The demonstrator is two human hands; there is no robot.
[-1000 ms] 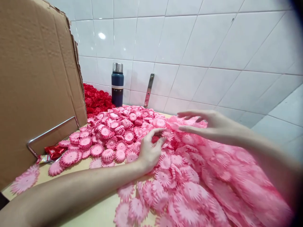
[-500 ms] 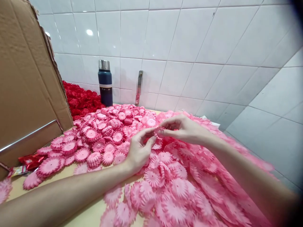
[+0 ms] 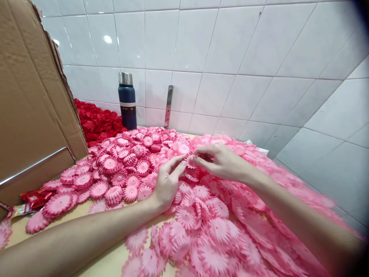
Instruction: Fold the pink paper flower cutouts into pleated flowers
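Note:
Between my two hands is a small pink petal disc [image 3: 190,161] with a scalloped edge. My right hand [image 3: 215,161] pinches it from the right, thumb and fingers pressed together. My left hand [image 3: 170,179] is closed at its left edge, thumb against the fingers. Below and around both hands spreads a deep heap of loose pink petal discs [image 3: 213,254]. To the left, stacked pink discs with darker rims [image 3: 111,163] lie close together.
A cardboard box [image 3: 31,96] stands at the left, with a red wrapper [image 3: 36,197] near its base. Behind are red petals [image 3: 99,121], a blue bottle [image 3: 127,102] and a metal strip [image 3: 168,107] against the tiled wall [image 3: 201,50]. Bare yellow tabletop [image 3: 106,250] shows in front.
My left fingers and thumb have drawn closer together and slightly left. The small disc has shifted slightly left with my right fingertips.

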